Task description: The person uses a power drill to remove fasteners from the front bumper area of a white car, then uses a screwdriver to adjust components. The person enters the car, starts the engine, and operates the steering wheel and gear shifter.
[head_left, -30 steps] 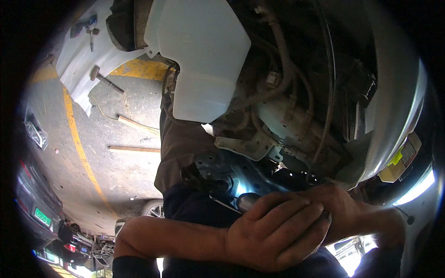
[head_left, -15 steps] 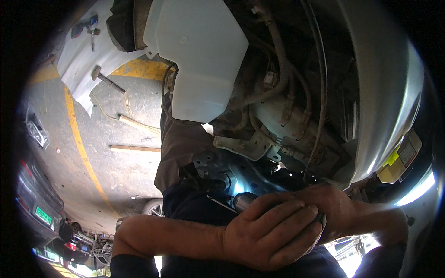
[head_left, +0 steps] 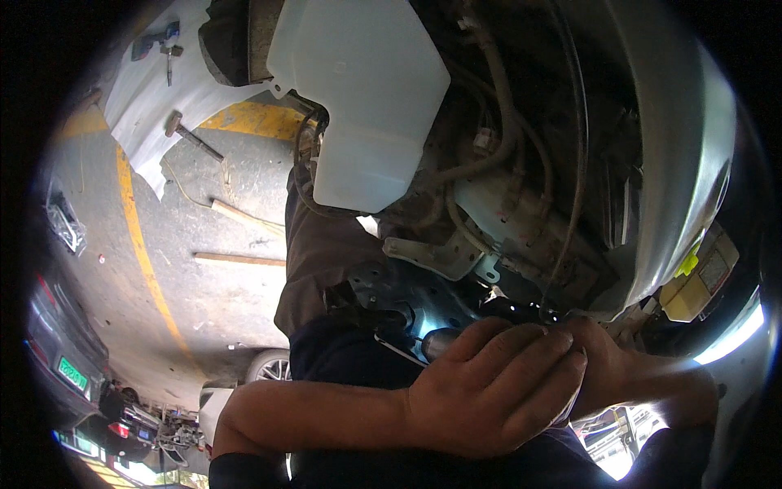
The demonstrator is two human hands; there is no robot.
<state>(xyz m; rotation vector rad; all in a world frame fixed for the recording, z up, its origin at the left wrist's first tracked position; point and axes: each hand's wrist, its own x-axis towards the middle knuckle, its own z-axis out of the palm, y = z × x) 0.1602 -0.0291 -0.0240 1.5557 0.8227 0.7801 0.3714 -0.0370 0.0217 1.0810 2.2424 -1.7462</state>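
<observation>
At the lower middle, my left hand (head_left: 497, 387) is closed, its fingers curled and lying over my right hand. A dark, round-ended cylinder (head_left: 440, 344) shows beyond the left hand's knuckles; what lies inside the grip is hidden. A thin metal rod (head_left: 397, 352) slants beside the cylinder. My right hand (head_left: 599, 363) comes in from the right against the left fingertips, its own fingers mostly covered. Both hands are below the vehicle's dark metal frame part (head_left: 383, 293), where a bright bluish light spot falls. Above it is a pale metal bracket (head_left: 436, 254).
A large white plastic tank (head_left: 366, 106) hangs above, beside hoses (head_left: 509, 122) and a silver body panel (head_left: 688, 163). On the floor at left are a hammer (head_left: 194, 137), wooden strips (head_left: 240, 260), a white sheet (head_left: 147, 106) with a power tool (head_left: 155, 41), and a parked car (head_left: 69, 350).
My left hand has moved slightly right and up, its fingers reaching further over the right hand. The view has shifted slightly, with the tank now a little further right.
</observation>
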